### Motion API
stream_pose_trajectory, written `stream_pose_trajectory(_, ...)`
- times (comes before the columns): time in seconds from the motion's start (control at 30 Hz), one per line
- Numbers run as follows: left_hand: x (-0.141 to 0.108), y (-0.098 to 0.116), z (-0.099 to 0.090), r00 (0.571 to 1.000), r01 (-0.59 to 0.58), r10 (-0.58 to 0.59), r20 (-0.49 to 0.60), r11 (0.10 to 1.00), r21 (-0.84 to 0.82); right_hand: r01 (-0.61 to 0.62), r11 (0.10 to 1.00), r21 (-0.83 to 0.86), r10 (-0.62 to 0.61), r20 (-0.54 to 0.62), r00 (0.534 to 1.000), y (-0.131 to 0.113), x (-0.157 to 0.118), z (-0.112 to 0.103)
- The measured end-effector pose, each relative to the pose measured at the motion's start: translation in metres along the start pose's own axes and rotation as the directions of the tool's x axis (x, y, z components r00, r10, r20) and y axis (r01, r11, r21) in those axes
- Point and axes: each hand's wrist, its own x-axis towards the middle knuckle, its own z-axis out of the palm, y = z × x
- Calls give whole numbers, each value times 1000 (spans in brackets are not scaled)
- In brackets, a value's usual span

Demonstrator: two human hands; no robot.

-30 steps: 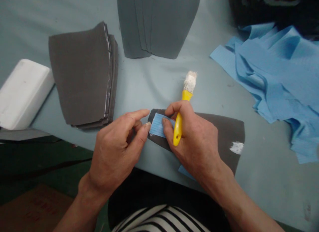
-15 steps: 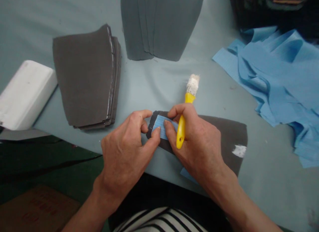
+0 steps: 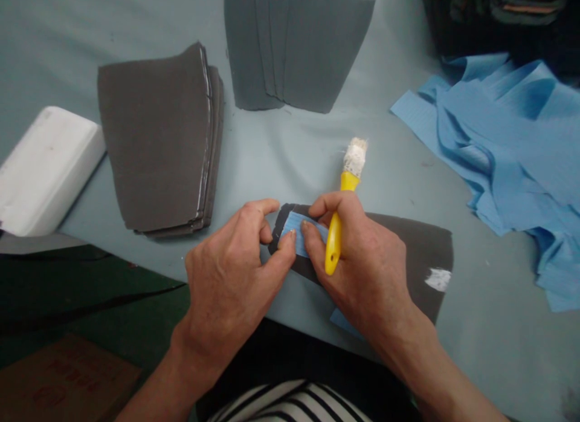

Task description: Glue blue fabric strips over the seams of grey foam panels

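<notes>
A dark grey-brown panel (image 3: 419, 240) lies near the table's front edge, with a white patch (image 3: 438, 280) at its right end. On its left part is a blue strip (image 3: 299, 230). My left hand (image 3: 238, 259) has its thumb tip on the strip and its index finger bent at the panel's left end, thumb and finger apart. My right hand (image 3: 371, 259) is closed around a yellow-handled brush (image 3: 348, 181), its white bristles pointing away from me, while the thumb presses on the blue strip. Another bit of blue (image 3: 344, 322) shows under my right wrist.
A stack of brown panels (image 3: 154, 144) and a white block (image 3: 49, 168) are at the left. Grey panels (image 3: 299, 47) lie at the back. Blue strips (image 3: 502, 132) are heaped at the right, near a dark pile (image 3: 502, 35). A cardboard box (image 3: 67, 379) is below the table.
The whole view has shifted slightly, so that things appear a little further right. Both hands keep nearly the same pose on the blue strip, and the brush stays in my right hand.
</notes>
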Motion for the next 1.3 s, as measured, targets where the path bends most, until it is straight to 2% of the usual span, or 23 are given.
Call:
stream_pose_trajectory(0.63, 3, 7, 5, 996, 69, -66, -53, 996, 57, -23, 1000, -6, 23, 10, 1000, 0, 1, 1)
stream_pose_trajectory(0.97, -10, 0, -5, 997, -74, 75, 19, 996, -50, -36, 999, 7, 36, 25, 999, 0, 0, 0)
stream_pose_trajectory(1.3, -10, -2, -3, 995, -99, 99, -2, 993, -61, -25, 1000, 0, 25, 28, 999, -1, 0, -1)
